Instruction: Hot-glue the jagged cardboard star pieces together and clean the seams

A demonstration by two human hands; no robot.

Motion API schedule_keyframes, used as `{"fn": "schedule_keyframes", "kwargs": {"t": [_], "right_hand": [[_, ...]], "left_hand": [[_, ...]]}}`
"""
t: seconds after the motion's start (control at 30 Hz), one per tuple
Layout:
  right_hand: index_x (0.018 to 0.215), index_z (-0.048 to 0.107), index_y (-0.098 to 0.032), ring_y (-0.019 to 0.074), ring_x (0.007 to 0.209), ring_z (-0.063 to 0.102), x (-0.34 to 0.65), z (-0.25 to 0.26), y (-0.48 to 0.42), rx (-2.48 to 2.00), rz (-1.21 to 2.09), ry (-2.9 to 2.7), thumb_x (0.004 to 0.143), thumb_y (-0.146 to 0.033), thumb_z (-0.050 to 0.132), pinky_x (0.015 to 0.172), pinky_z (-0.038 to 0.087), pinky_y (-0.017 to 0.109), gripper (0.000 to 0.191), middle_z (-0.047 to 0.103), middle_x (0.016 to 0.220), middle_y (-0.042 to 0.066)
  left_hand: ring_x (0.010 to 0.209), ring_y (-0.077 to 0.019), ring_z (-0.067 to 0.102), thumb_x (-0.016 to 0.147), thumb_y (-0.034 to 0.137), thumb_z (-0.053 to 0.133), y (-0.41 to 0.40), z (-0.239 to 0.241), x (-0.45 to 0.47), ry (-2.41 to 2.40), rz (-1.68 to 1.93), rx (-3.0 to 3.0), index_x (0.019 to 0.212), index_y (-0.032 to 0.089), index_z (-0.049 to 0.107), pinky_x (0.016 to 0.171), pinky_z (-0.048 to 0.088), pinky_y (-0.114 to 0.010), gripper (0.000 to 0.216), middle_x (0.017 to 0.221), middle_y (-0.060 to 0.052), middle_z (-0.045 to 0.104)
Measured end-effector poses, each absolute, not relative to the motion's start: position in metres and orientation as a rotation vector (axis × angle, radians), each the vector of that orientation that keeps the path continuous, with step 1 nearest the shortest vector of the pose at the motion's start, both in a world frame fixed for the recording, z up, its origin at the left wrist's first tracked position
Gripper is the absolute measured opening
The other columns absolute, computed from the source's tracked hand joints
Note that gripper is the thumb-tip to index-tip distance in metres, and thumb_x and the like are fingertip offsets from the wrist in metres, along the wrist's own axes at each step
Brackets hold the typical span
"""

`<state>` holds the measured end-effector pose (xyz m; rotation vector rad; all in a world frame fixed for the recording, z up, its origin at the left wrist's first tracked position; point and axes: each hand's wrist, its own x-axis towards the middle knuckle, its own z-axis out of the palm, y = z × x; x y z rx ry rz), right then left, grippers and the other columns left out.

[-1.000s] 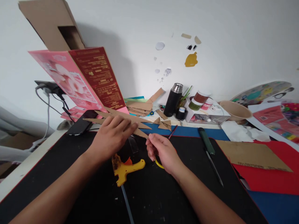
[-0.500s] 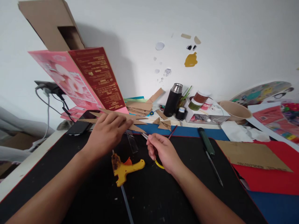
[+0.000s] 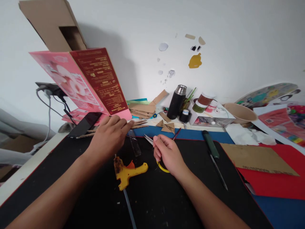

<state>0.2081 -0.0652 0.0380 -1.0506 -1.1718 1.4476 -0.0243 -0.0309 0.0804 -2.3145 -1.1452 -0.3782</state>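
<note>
My left hand (image 3: 108, 138) grips a spiky brown cardboard cutout (image 3: 137, 124), held nearly edge-on above the back of the black mat (image 3: 152, 197). Its points stick out past my fingers to the right. My right hand (image 3: 166, 152) is closed on scissors with yellow handles (image 3: 163, 167); the metal blades (image 3: 149, 139) point left toward the cutout. A yellow glue gun (image 3: 128, 171) lies on the mat between my forearms, just below both hands.
A phone (image 3: 84, 124) and a pink and red box (image 3: 81, 79) stand at the back left. A black flask (image 3: 176, 101), paint jars (image 3: 202, 103) and cardboard scraps (image 3: 166, 126) line the wall. A green-handled knife (image 3: 213, 152) and a brown cardboard sheet (image 3: 254, 157) lie to the right.
My left hand has tilted the cutout from flat to nearly edge-on and drawn it left. My right hand has let go of its tip and lowered slightly, baring the scissor blades.
</note>
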Motion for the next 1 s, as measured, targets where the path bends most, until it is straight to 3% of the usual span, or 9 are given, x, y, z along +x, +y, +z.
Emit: {"fn": "schedule_keyframes", "kwargs": {"t": [0.43, 0.7, 1.0], "right_hand": [[0.088, 0.065, -0.021, 0.0105, 0.043, 0.047, 0.2092, 0.0339, -0.0637, -1.091, 1.388, -1.305, 0.095, -0.059, 0.069, 0.047, 0.035, 0.025, 0.038, 0.054, 0.056, -0.008], [0.081, 0.058, -0.024, 0.0111, 0.038, 0.042, 0.2091, 0.0309, -0.0654, -1.129, 1.329, -1.328, 0.099, -0.059, 0.063, 0.044, 0.03, 0.025, 0.04, 0.045, 0.045, -0.01], [0.07, 0.047, -0.026, 0.0098, 0.04, 0.035, 0.2086, 0.0361, -0.0676, -1.112, 1.331, -1.278, 0.097, -0.061, 0.067, 0.044, 0.025, 0.025, 0.049, 0.04, 0.047, -0.01]], "left_hand": [[0.093, -0.0326, 0.059, 0.1, 0.012, 0.052, -0.0351, 0.0817, -0.0185, -1.119, -0.348, -2.312, 0.129, 0.016, 0.071, 0.08, 0.045, -0.046, 0.035, 0.096, -0.011, 0.073], [0.094, -0.0322, 0.061, 0.099, 0.011, 0.053, -0.0342, 0.0788, -0.0174, -1.098, -0.357, -2.335, 0.128, 0.016, 0.072, 0.081, 0.047, -0.047, 0.035, 0.098, -0.011, 0.074], [0.095, -0.0329, 0.062, 0.098, 0.012, 0.051, -0.0354, 0.0775, -0.0147, -1.153, -0.384, -2.397, 0.127, 0.02, 0.073, 0.081, 0.047, -0.048, 0.038, 0.098, -0.012, 0.075]]}}
